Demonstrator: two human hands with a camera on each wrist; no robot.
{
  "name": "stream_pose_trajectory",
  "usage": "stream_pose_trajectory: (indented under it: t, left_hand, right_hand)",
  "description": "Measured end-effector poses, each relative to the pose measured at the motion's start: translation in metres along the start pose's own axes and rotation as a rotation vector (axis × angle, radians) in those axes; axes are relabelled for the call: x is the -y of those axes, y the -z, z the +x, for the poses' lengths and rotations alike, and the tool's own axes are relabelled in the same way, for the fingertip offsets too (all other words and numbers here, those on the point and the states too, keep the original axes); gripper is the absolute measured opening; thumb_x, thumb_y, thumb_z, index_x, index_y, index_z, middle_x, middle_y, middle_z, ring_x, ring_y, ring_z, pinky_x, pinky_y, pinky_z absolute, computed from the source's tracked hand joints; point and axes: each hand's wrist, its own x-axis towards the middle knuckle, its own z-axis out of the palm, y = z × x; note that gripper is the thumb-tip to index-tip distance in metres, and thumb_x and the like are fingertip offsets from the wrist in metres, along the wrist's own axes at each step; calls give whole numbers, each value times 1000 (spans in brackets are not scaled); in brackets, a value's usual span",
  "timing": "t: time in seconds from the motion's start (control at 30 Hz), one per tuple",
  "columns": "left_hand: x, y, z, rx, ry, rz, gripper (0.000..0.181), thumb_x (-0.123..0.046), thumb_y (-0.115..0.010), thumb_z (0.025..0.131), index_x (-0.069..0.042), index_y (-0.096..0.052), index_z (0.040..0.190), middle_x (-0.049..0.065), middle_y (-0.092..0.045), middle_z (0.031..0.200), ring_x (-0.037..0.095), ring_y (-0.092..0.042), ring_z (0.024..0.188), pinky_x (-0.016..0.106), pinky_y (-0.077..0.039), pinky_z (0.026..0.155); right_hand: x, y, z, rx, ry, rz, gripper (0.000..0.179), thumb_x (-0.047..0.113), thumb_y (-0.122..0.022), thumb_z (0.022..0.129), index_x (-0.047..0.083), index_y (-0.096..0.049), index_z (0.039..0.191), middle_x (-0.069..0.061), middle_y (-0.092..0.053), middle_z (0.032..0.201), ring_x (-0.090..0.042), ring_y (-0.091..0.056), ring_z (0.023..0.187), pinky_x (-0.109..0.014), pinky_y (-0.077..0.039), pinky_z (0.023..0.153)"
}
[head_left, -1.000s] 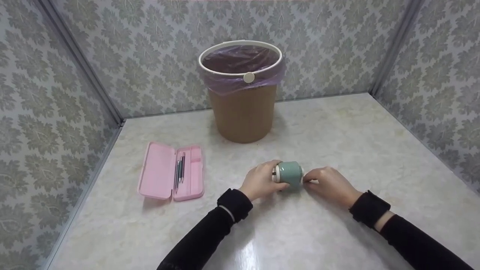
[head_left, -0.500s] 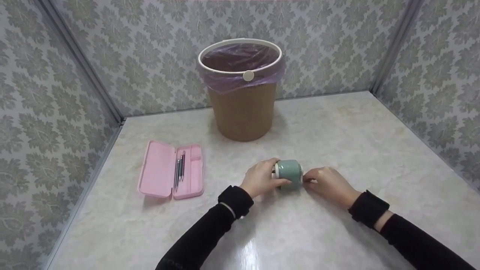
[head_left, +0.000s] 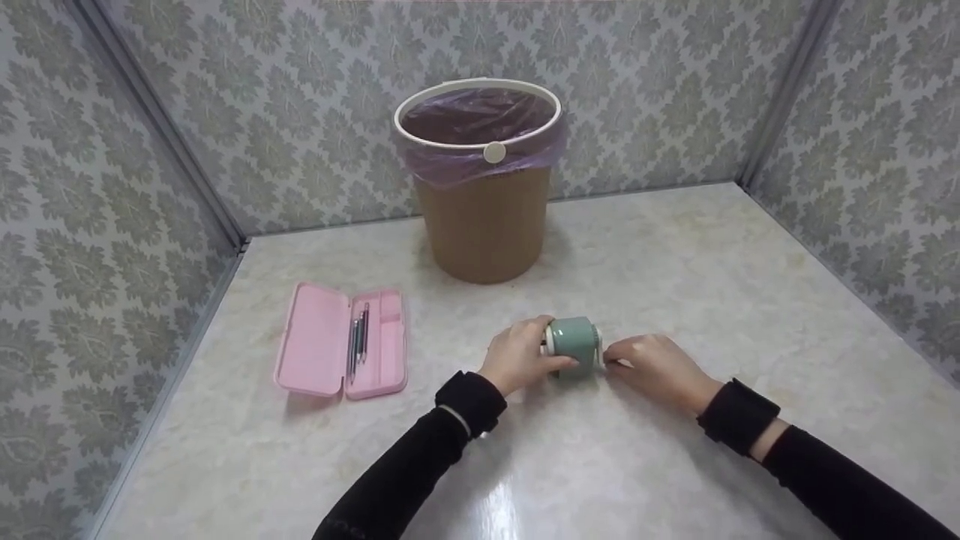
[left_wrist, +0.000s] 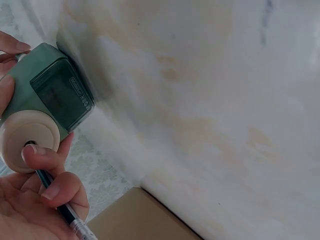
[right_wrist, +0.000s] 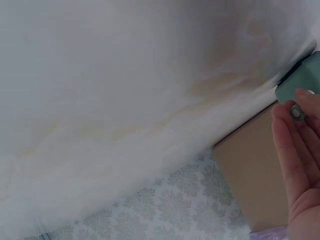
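A green desktop pencil sharpener stands on the table between both hands. My left hand grips its near-left side, thumb toward the front. In the left wrist view a dark pencil runs into the sharpener's round cream face, with fingers curled about the pencil. Its tip is hidden inside. A see-through bin forms part of the body. On the opposite side, my right hand pinches the small crank knob, best seen in the right wrist view.
To the left lies an opened pink pencil case with several pencils in it. A brown waste bin with a purple liner stands behind the hands. Patterned walls border the table.
The sharpener and left hand have shifted very slightly left. My right hand stays at the crank side, its fingers only a little moved. Pencil case and bin have not moved.
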Motion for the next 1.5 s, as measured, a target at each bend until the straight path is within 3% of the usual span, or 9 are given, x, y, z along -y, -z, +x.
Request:
stream_pose_trajectory:
  t: [0.4, 0.6, 0.9, 1.5]
  left_hand:
    - [2, 1, -1, 6, -2, 12, 62, -48, -84, 82, -12, -64, 129, 3, -75, 111, 19, -71, 97, 36, -58, 82]
    - [7, 6, 1, 21, 15, 27, 62, -48, -83, 82, -13, -64, 129, 4, -75, 112, 19, -71, 98, 36, -59, 82]
    - [12, 9, 4, 27, 14, 21, 59, -48, -84, 81, -13, -65, 125, 4, -75, 110, 20, -72, 96, 38, -59, 83]
    - [14, 7, 4, 64, -21, 72, 65, -51, -82, 82, -14, -64, 131, 2, -75, 113, 18, -71, 98, 37, -59, 85]
  right_hand:
    - [-1, -2, 0, -40, 88, -69, 15, -5, -80, 79, 9, -75, 83, 0, -77, 79, -16, -74, 74, -33, -59, 65]
    - [6, 9, 6, -44, 113, -70, 15, -3, -80, 80, 9, -75, 87, -1, -77, 81, -17, -74, 74, -33, -59, 64]
    - [9, 22, 12, -16, 117, -74, 8, 4, -80, 85, 9, -77, 92, -3, -78, 83, -15, -73, 74, -32, -59, 65]
    - [12, 25, 6, -99, 129, -78, 17, -1, -81, 81, 9, -77, 93, -3, -79, 87, -16, -75, 77, -33, -60, 66]
